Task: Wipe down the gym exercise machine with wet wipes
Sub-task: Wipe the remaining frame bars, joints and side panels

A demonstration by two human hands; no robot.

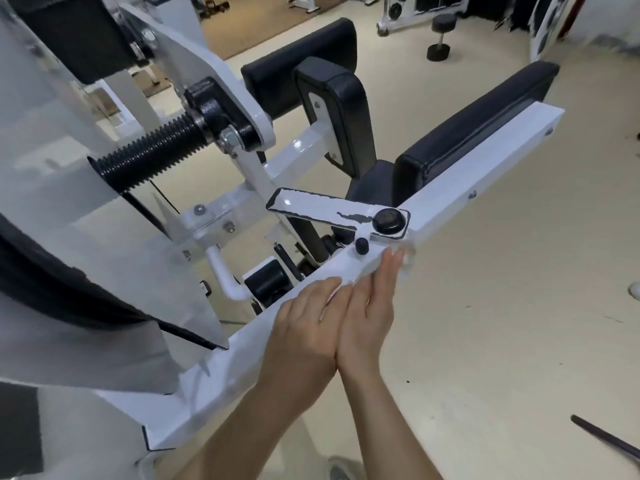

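A white exercise machine fills the left and middle, with one long white beam (pixel 478 168) running from the lower left up to the right. My left hand (pixel 304 327) lies flat on top of this beam, fingers straight. My right hand (pixel 370 306) presses with straight fingers against the beam's near side, right beside the left hand. A thin, pale wet wipe (pixel 407 263) shows under and past the right fingertips, blurred. A white lever with chipped paint (pixel 322 209) and a black knob (pixel 388 220) sit just above the hands.
Black pads (pixel 349 109) stand behind the beam. A black spring (pixel 152 154) and white plates fill the left. A dumbbell (pixel 440 36) stands on the beige floor far back. A dark bar (pixel 606 441) lies on the floor at lower right.
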